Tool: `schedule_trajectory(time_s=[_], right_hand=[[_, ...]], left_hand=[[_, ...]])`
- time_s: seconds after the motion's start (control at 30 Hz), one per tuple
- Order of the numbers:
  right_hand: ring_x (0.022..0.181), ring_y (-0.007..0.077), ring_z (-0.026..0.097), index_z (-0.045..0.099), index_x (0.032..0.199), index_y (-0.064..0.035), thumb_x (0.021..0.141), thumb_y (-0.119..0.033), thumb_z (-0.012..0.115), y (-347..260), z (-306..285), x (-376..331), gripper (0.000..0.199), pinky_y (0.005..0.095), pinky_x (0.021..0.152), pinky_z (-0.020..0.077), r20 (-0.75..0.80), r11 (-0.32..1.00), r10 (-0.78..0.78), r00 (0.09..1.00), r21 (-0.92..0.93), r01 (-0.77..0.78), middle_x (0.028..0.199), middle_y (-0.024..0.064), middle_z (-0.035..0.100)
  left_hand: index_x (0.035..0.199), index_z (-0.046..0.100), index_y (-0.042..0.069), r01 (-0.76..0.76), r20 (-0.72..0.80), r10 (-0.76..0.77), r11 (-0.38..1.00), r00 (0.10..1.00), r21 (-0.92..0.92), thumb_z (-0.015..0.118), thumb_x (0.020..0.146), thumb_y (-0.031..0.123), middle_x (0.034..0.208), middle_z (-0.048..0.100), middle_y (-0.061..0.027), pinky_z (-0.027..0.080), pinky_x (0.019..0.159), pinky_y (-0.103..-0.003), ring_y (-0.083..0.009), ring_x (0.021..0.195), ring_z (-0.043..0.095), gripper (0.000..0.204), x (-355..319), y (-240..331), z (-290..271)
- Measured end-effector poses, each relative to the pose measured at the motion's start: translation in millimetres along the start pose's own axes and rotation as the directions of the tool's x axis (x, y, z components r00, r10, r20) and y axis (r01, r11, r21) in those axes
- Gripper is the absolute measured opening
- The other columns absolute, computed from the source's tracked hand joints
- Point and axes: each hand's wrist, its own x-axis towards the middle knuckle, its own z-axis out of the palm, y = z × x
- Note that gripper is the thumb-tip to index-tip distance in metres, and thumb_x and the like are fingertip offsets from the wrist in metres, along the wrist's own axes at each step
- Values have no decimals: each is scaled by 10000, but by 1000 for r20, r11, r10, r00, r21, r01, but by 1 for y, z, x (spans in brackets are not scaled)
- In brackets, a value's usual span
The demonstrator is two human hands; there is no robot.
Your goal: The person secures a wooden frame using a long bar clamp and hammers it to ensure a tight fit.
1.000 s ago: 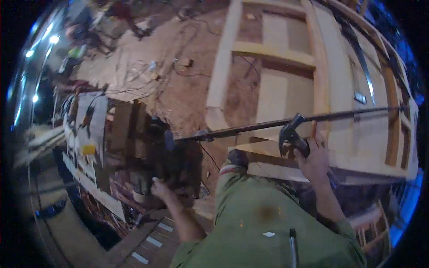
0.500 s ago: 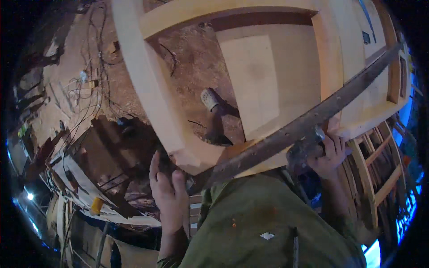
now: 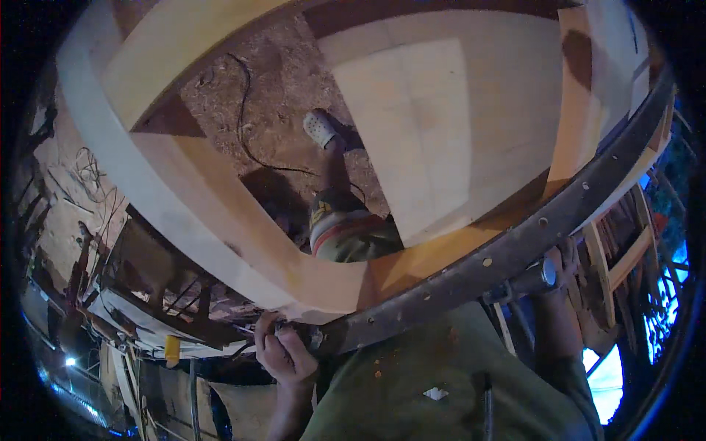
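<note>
A long dark metal bar clamp (image 3: 441, 288) with a row of holes lies along the near edge of a pale wooden frame (image 3: 213, 246). My left hand (image 3: 285, 354) is closed at the clamp's left end, beside the frame's near corner, its fingers curled around a small dark part. My right hand (image 3: 565, 261) is closed around the clamp's fitting, behind a shiny metal cylinder (image 3: 543, 274) under the bar; part of that hand is hidden. A flat wooden panel (image 3: 434, 140) fills the right part of the frame.
My leg shows through the frame's opening, with a light perforated shoe (image 3: 320, 128) on the dusty ground. A black cable (image 3: 246, 140) runs there. Wooden slatted pieces (image 3: 625, 257) stand at right. Scrap boards and a yellow object (image 3: 172, 348) lie at left.
My left hand's fingers, stretched before, have curled at the clamp's end. The frame and clamp appear larger and closer, and more of my leg shows through the opening.
</note>
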Motion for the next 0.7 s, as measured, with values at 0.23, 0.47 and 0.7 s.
schedule_trajectory(time_s=[0.23, 0.47, 0.7], right_hand=[[926, 390, 599, 593, 990, -47, 873, -216, 607, 3, -3, -37, 206, 478, 777, 490, 66, 980, 183, 981, -88, -177, 1055, 193, 606], [784, 350, 622, 588, 942, -31, 777, -305, 692, -20, 9, 35, 336, 451, 692, 505, -14, 999, 46, 999, 1, -46, 924, 170, 629], [799, 348, 629, 602, 958, -56, 729, -373, 713, -26, 12, 53, 407, 435, 686, 512, -88, 996, 86, 992, 0, -86, 928, 132, 643]], left_hand=[[922, 540, -119, 93, 12, -92, 993, 996, -67, 406, 954, 200, 957, 586, -287, 477, 736, -439, -424, 815, 585, 348, 2, 6, 1], [992, 572, -99, 91, 11, -91, 991, 996, -100, 403, 985, 241, 968, 597, -225, 458, 751, -391, -341, 837, 582, 379, 1, -3, 8], [1220, 500, -63, 109, 24, -108, 928, 994, -356, 445, 998, 270, 1090, 590, -120, 448, 854, -312, -188, 992, 552, 404, 4, -7, 10]])
